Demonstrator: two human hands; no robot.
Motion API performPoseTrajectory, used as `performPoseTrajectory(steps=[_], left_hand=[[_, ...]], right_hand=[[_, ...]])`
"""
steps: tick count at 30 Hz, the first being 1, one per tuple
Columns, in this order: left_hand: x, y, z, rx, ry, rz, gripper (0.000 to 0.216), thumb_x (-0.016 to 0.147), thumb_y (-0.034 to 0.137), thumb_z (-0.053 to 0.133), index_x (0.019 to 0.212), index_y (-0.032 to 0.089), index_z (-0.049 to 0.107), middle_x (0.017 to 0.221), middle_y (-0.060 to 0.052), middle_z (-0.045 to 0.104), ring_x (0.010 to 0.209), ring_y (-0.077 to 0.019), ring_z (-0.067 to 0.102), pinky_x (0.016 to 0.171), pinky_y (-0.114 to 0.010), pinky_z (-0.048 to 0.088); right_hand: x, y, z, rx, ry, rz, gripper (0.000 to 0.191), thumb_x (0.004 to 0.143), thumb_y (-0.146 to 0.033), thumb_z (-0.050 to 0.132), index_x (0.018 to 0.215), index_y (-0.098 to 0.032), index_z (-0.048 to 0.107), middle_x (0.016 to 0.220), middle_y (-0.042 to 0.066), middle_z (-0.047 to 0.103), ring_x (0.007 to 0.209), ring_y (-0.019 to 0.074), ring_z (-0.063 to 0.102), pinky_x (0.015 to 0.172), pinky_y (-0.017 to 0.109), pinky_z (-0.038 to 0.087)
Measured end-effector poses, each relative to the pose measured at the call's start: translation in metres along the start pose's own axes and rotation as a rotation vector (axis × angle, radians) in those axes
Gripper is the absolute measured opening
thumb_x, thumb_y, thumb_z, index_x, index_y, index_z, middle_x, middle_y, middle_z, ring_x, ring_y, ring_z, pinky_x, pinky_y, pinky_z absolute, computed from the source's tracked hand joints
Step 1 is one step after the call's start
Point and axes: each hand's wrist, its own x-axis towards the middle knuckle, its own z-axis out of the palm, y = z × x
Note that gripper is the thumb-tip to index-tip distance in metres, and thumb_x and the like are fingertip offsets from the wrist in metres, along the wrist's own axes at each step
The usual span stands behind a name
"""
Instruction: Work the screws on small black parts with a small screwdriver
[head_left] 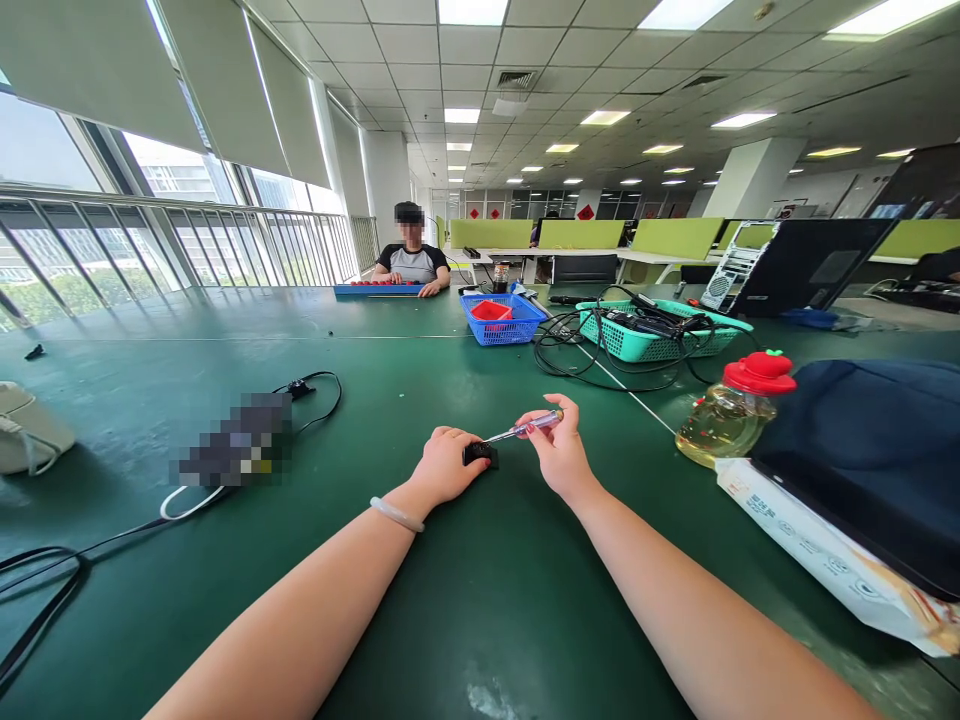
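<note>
A small black block-shaped part [480, 455] rests on the green table, and my left hand [448, 463] is closed around its left side. My right hand [559, 450] pinches a screwdriver [541, 423] by its clear, purplish handle. The metal shaft slants down to the left, and its tip reaches the top of the black part by my left fingers. Whether the tip sits in a screw is too small to tell. A pale bangle [397, 514] circles my left wrist.
Ahead stand a blue basket [504, 331] with a red tray and a teal basket [637, 347] heaped with black cables. At right are a drink bottle [731, 415], a wipes pack [810, 545] and a dark bag [870, 450]. A person [411, 255] sits across the table.
</note>
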Motion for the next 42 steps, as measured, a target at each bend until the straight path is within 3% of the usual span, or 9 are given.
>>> performPoseTrajectory(steps=[17,42], left_hand=[[0.0000,-0.0009,-0.0004,-0.028,-0.005,0.043,0.031,0.081,0.030,0.072,0.111,0.025,0.073,0.117,-0.005,0.073,0.121,-0.0294,0.054,0.110,-0.045,0.041],[-0.0010,0.0000,-0.0021,-0.025,-0.022,0.063,0.031,0.081,0.033,0.072,0.109,0.022,0.072,0.116,-0.006,0.073,0.121,-0.0300,0.054,0.110,-0.043,0.042]], right_hand=[[-0.0015,0.0023,-0.0001,-0.051,-0.024,-0.063,0.042,0.089,-0.038,0.060,0.122,-0.029,0.035,0.090,0.001,0.067,0.083,0.0201,0.066,0.085,0.044,0.055],[-0.0008,-0.0015,-0.0004,-0.024,-0.002,-0.101,0.041,0.089,-0.033,0.059,0.123,-0.029,0.036,0.089,0.001,0.067,0.082,0.0202,0.066,0.084,0.043,0.054]])
